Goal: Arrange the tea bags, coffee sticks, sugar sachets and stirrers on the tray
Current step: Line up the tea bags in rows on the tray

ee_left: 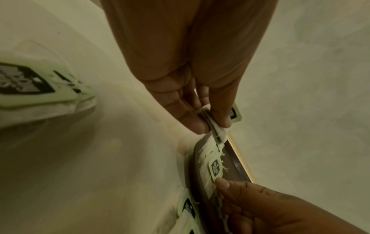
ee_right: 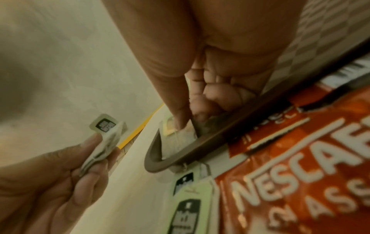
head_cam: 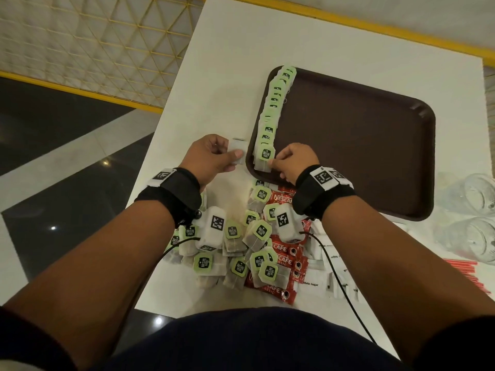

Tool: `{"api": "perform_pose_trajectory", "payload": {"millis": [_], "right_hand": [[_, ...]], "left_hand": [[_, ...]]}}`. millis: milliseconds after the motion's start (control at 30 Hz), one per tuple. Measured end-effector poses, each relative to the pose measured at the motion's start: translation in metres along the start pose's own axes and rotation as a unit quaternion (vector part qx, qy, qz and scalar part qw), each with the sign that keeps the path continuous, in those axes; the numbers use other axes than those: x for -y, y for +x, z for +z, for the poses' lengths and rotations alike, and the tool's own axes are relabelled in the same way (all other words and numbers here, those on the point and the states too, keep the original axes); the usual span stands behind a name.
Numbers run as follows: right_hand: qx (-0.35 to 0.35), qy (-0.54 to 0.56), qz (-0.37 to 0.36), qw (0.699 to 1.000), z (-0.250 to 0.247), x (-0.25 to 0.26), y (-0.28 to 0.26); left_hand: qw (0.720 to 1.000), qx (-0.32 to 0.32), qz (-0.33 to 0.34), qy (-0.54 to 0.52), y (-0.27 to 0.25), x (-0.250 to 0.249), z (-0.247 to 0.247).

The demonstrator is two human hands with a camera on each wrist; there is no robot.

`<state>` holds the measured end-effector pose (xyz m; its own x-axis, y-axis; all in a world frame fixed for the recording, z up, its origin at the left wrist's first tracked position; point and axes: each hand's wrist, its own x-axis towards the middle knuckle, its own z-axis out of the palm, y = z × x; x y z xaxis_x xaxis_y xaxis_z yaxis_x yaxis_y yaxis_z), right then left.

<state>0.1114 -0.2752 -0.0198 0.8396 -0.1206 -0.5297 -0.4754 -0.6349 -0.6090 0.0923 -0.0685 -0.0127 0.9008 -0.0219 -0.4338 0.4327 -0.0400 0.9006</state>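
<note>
Head view: right hand [head_cam: 292, 163] is pinching the nearest tea bag [head_cam: 263, 159] into the tray [head_cam: 375, 145] row at frame centre, while left hand [head_cam: 214, 156] is clamping spare tea bags [head_cam: 237, 151] ready.

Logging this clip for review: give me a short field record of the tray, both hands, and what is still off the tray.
tray: brown, on white table
on tray: one overlapping row of tea bags along its left edge
left hand: pinches a few tea bags just left of the tray
right hand: fingers on the nearest tea bag of the row
off tray: loose tea bags, coffee sticks, sugar sachets, red stirrers
</note>
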Motion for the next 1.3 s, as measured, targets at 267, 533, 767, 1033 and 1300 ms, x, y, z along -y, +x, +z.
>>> {"api": "perform_pose_trajectory", "payload": {"millis": [267, 533, 767, 1033, 1300], "right_hand": [[0.072, 0.140, -0.060, 0.986, -0.008, 0.025, -0.022], [0.081, 0.208, -0.042, 0.974, -0.005, 0.012, -0.021], [0.052, 0.078, -0.043, 0.995, -0.008, -0.002, -0.012], [0.019, 0.017, -0.040, 0.999, -0.003, -0.001, -0.005], [0.009, -0.043, -0.036, 0.998, -0.009, 0.001, -0.010]], "left_hand": [[0.999, 0.026, 0.013, 0.031, -0.007, -0.004, 0.011], [0.995, 0.037, 0.018, 0.086, -0.009, -0.004, 0.013], [0.993, 0.017, 0.016, 0.113, -0.013, 0.003, -0.003], [0.994, 0.007, 0.016, 0.106, -0.019, 0.006, -0.017], [0.985, -0.020, 0.034, 0.165, -0.025, 0.010, -0.030]]}}
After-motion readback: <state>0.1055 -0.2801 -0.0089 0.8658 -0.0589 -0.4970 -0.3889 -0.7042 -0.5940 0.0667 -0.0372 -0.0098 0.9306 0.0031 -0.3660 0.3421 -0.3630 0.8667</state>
